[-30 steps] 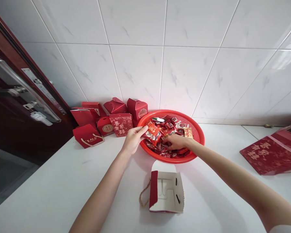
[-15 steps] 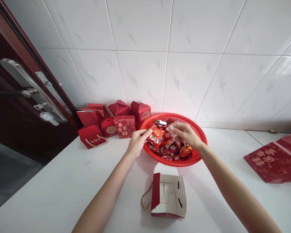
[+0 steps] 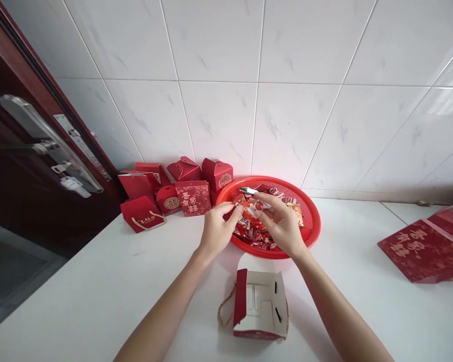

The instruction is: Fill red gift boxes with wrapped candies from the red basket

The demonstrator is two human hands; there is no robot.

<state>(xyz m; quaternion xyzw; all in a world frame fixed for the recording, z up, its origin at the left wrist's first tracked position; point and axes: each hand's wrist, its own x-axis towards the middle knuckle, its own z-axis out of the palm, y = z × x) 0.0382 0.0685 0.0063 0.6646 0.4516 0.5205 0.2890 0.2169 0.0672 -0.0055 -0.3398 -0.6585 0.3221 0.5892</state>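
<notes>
Left hand [image 3: 218, 230]: closed in a thumb-and-finger pinch on the orange-red packet [image 3: 244, 221], above the left side of the red basket [image 3: 317, 223].
Right hand [image 3: 285, 229]: closed by thumb and fingertips on the white-and-red sweet [image 3: 259, 205], close beside the left hand; touching or apart, cannot tell.
Risk at the pinch: a possible slip into the heap of wrapped sweets [image 3: 262, 241]; likely cause, a shallow hold on small, slick-looking wrapping.
Risk at the rim: a possible tilt of the red basket; likely cause, downward pressure from either wrist on the near edge.
Risk at the open box [image 3: 254, 319]: a possible shove or snag; likely causes, light-looking card and a loose cord handle [image 3: 223, 311] on the side toward the left forearm.
Orange-red packet: glossy, printed with dark characters on a pale patch; partly hidden; lies over the heap, toward the back edge of the surface [image 3: 154, 281].
White-and-red sweet: small, pale, marked with red; partly covered by fingertips; held above the middle of the red basket.
Heap of wrapped sweets: shiny, mostly red, with touches of gold and white.
Red boxes [image 3: 192, 198]: grouped at the back left corner of the surface, left of the red basket.
</notes>
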